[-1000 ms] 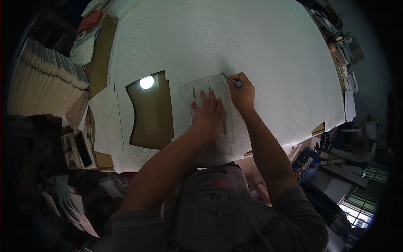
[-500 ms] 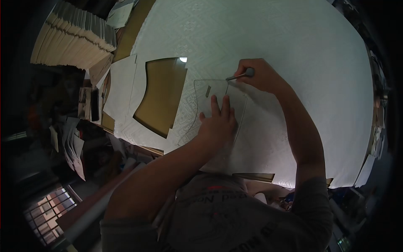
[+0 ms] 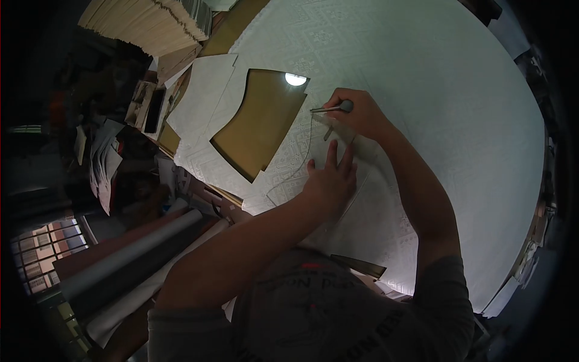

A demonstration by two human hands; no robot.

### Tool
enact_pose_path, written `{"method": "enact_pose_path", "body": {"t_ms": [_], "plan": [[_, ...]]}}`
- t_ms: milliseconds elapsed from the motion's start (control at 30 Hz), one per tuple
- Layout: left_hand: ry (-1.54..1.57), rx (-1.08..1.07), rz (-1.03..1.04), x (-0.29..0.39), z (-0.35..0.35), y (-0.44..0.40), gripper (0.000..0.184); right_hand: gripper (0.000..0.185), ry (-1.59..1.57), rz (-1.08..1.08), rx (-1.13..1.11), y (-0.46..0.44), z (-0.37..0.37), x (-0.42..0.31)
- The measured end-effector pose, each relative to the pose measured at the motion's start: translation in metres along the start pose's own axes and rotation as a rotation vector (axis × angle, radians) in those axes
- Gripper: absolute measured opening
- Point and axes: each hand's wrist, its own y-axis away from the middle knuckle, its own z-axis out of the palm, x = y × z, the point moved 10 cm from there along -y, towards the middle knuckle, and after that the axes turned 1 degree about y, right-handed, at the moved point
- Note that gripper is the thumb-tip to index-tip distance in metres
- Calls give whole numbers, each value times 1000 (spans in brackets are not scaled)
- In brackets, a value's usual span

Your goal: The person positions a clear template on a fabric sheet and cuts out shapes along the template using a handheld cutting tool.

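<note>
My left hand (image 3: 332,181) lies flat with its fingers apart on a clear template (image 3: 306,158), pressing it on the white patterned sheet (image 3: 422,78). In my right hand (image 3: 356,111) is a tool with a thin metal shaft and a dark round handle (image 3: 345,106). Its tip touches the top left corner of the template. A small slot (image 3: 328,133) shows in the template above my left fingers. Part of the template is hidden under my hands. Left of it, a curved opening (image 3: 262,120) in the sheet shows the brown board.
A thick stack of pale sheets (image 3: 142,24) stands at the upper left. Below it are an open box with a dark object (image 3: 154,111) and hanging papers (image 3: 105,163). Long rolls (image 3: 136,259) lie at the lower left. A narrow cut (image 3: 362,265) is at the table's near edge.
The view has turned, so the table appears rotated. My right hand has moved the tool tip leftward along the template's top edge to its left corner. My left hand still presses the template.
</note>
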Motion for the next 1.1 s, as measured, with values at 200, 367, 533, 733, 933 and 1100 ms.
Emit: {"method": "enact_pose_path", "body": {"t_ms": [200, 367, 533, 733, 933, 1100], "plan": [[73, 41, -19, 0, 7, -3, 51, 12, 136, -68, -409, -54, 8, -15], [-19, 72, -3, 3, 3, 3, 49, 14, 258, -25, -805, -97, 37, -29], [-83, 83, 7, 4, 5, 3, 46, 17, 346, 10, -1075, -109, 68, -31], [-32, 84, 14, 5, 0, 4, 45, 19, 332, -12, -1262, -103, 95, -31], [-58, 78, 18, 5, -5, 5, 46, 18, 191, -87, -1394, -58, 130, -37], [-11, 79, 15, 6, 2, 2, 50, 17, 189, -107, -1155, -37, 128, -47]]}}
